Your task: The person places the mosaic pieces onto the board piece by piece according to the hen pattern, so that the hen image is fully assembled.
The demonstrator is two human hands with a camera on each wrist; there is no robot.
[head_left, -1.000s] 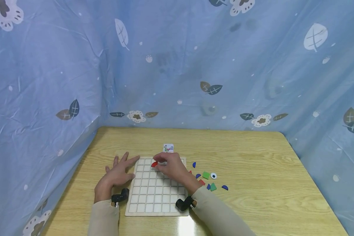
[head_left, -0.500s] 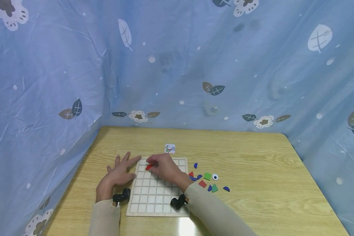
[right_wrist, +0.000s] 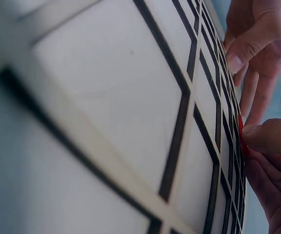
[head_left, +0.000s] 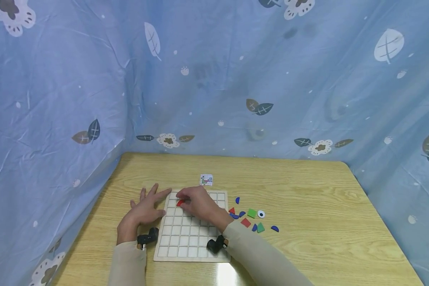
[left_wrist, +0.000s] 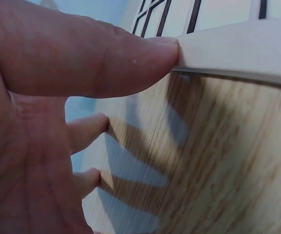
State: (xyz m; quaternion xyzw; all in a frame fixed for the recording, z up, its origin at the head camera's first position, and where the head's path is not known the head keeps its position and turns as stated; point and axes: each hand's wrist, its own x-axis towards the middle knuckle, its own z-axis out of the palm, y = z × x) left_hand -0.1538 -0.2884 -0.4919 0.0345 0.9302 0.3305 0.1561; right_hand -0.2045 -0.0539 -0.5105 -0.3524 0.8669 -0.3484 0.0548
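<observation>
A pale wooden grid board (head_left: 183, 241) lies on the table, divided into square cells. Over its upper left part, my right hand (head_left: 199, 203) pinches a small red piece (head_left: 180, 203) between thumb and fingers. In the right wrist view the red piece (right_wrist: 242, 136) meets the grid's surface, partly hidden by the thumb. My left hand (head_left: 143, 210) is spread at the board's left edge, fingers straight. Its thumb (left_wrist: 145, 61) touches the board's side in the left wrist view, while the other fingertips rest on the table.
Right of the board lie loose pieces: several blue half-circles (head_left: 275, 228), a red square (head_left: 246, 223), a red triangle (head_left: 232, 210), green pieces (head_left: 252, 213) and a white ring-like disc (head_left: 261, 214). A small printed card (head_left: 206, 179) sits behind the board. Blue patterned cloth (head_left: 214, 79) hangs around the table.
My right hand has moved left and slightly toward me across the board with the red piece, then stayed nearly still. The left hand keeps its place at the board's edge.
</observation>
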